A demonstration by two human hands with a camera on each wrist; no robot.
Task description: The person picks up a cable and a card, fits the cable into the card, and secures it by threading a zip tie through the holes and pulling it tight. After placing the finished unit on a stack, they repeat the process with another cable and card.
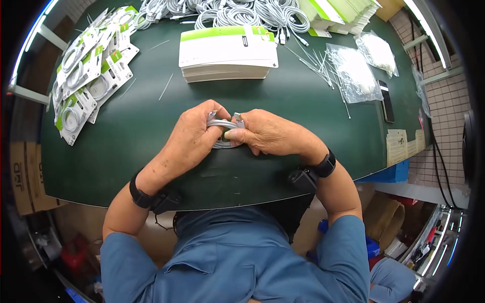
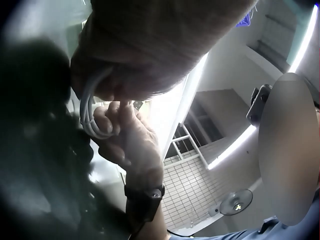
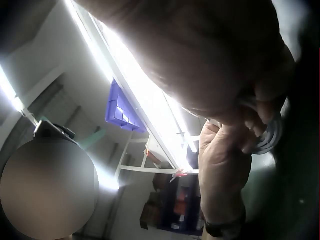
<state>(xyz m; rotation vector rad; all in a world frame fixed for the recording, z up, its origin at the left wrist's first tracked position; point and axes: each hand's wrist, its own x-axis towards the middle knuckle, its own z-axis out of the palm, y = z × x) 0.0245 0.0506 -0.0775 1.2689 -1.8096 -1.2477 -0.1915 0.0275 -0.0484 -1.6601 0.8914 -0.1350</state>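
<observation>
A grey-white cable coil (image 1: 222,122) lies between both hands, low over the green table, its two metal-tipped plugs standing up at the top. The left hand (image 1: 189,134) curls thumb and fingers round the coil's left side. On the other side, the right hand (image 1: 268,132) pinches the coil near the second plug, thumb across the front. In the left wrist view the looped cable (image 2: 87,112) hangs between the hands; the right wrist view shows its loops (image 3: 271,135) beyond the fingertips, partly hidden by them.
A stack of white-green cards (image 1: 227,53) stands ahead of the hands. Packaged cables (image 1: 76,73) pile at left, loose coiled cables (image 1: 237,15) at the back. Bags of thin ties (image 1: 353,73) and a phone (image 1: 386,101) lie at right; single ties (image 1: 165,87) lie at left.
</observation>
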